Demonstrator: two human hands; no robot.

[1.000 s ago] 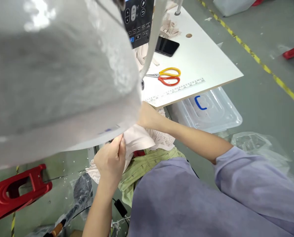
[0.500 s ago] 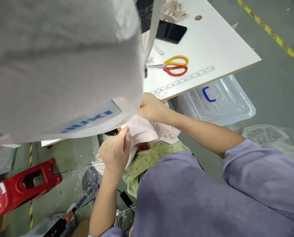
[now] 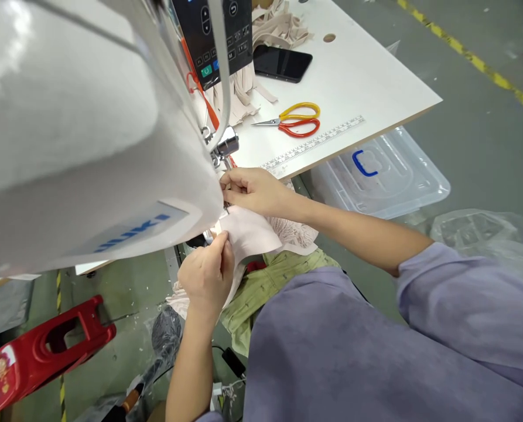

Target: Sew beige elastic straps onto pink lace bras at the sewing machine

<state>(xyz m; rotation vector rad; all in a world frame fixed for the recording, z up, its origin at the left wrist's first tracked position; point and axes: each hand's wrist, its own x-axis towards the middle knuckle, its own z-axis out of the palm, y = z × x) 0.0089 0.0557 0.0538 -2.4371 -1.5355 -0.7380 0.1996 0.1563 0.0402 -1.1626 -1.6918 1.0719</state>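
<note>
Pale pink fabric [image 3: 250, 230] lies under the head of a white sewing machine [image 3: 125, 152] and drapes down over my lap. My left hand [image 3: 206, 274] pinches the fabric's edge between thumb and forefinger, just in front of the machine's needle area. On the far side of that area my right hand [image 3: 259, 192] bends its fingers together over the cloth by the presser foot, with the fingertips partly hidden by the machine. A gathered lacy part [image 3: 294, 230] of the pink fabric hangs below my right wrist.
On the white table [image 3: 375, 88] lie scissors [image 3: 298, 120], a ruler [image 3: 314, 140], a phone [image 3: 283, 63] and pink fabric strips [image 3: 281, 26]. A control panel [image 3: 219, 38] stands behind the machine. A lidded plastic box [image 3: 384, 176] is below the table; a red stool [image 3: 45, 351] is at left.
The view has shifted, so the machine head sits further left and the control panel and my right fingers show more. Both hands stay at the fabric, almost unmoved.
</note>
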